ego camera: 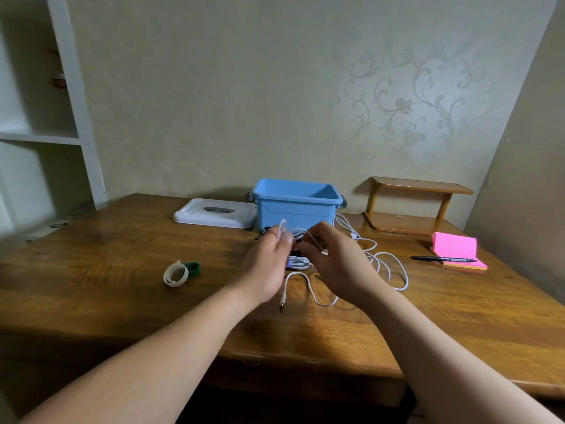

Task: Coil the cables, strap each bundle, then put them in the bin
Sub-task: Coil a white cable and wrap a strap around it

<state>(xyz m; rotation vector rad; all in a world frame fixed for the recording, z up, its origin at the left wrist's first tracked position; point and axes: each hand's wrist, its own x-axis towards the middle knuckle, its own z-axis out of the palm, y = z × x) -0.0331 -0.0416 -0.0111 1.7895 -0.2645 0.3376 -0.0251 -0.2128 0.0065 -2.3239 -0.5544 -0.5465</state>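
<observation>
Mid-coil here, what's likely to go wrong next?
The left hand and right hand both pinch the white cable; the straps lie off to the left, so freeing a hand may let the loops spring open. Its loose tail could also snag the other cables piled before the blue bin.

Light blue bin (296,209) with grey latches. White lid (214,213) with grey handle inset. White cable (394,270). Off-white strap (175,273), dark green strap (193,268). Hot pink sticky notes (457,247), orange bottom layer. Black pen (443,259). Brown worktop (122,255), streaky wood grain. Honey-tan desk shelf (419,206). Beige wall (406,108), faint floral scroll pattern.
</observation>
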